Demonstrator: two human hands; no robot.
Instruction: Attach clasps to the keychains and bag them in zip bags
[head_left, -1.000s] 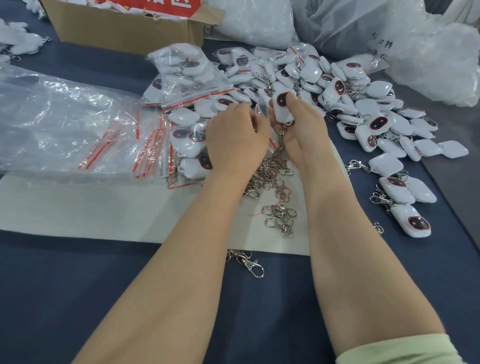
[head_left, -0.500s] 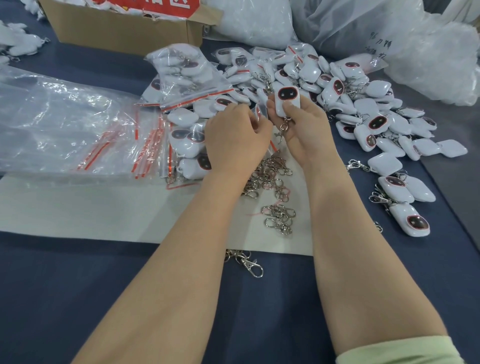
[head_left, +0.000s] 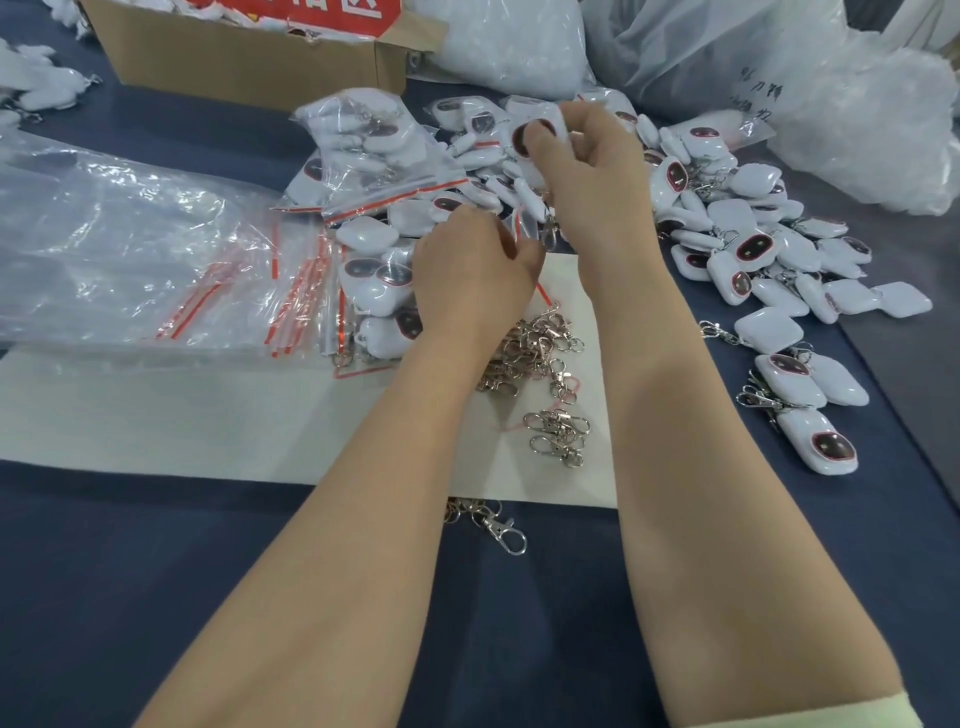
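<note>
Pinching a white keychain (head_left: 517, 143) between thumb and fingers, the right hand (head_left: 597, 176) holds it raised over the heap of loose keychains (head_left: 753, 249), with its clasp (head_left: 548, 231) dangling below. The left hand (head_left: 467, 270) sits lower, fingers curled on what looks like the mouth of a small zip bag (head_left: 522, 228), though the clear plastic is hard to make out. Spare clasps (head_left: 540, 353) lie on the white sheet (head_left: 208, 410) beneath the wrists. Filled bags (head_left: 374, 156) rest to the left.
</note>
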